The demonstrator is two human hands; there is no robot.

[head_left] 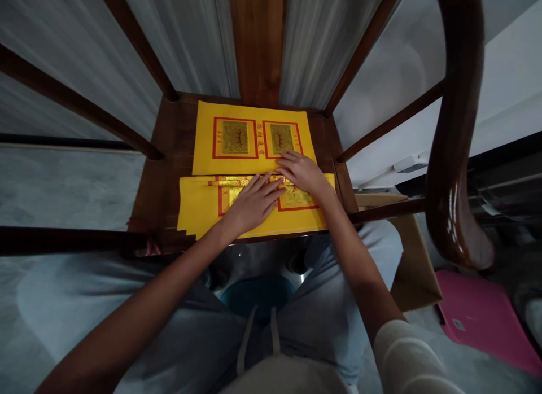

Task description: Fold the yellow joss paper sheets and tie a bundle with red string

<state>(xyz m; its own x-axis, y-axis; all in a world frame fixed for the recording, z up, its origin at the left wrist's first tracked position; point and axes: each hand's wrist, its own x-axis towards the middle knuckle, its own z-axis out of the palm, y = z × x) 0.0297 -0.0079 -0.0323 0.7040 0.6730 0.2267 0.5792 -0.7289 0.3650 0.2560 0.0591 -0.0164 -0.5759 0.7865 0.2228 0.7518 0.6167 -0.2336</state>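
Note:
Two yellow sheets or stacks of joss paper with red frames and gold foil lie on a wooden chair seat. The far joss paper (pixel 203 140) lies flat, showing two foil squares and red characters between them. On the near joss paper (pixel 199 205), a narrow roll of the same yellow, red and gold paper (pixel 220 182) lies along the far edge. My left hand (pixel 256 202) rests over this roll and the near paper, fingers stretched out. Beside it, my right hand (pixel 302 173) presses on the roll's right part with fingers extended. The roll's middle is hidden under my hands.
The wooden chair seat (pixel 158 185) has spindles and a back slat (pixel 260 49) behind it. A curved armrest (pixel 457 128) rises on the right. An open cardboard box (pixel 417 258) and a pink plastic item (pixel 486 320) are on the floor to the right.

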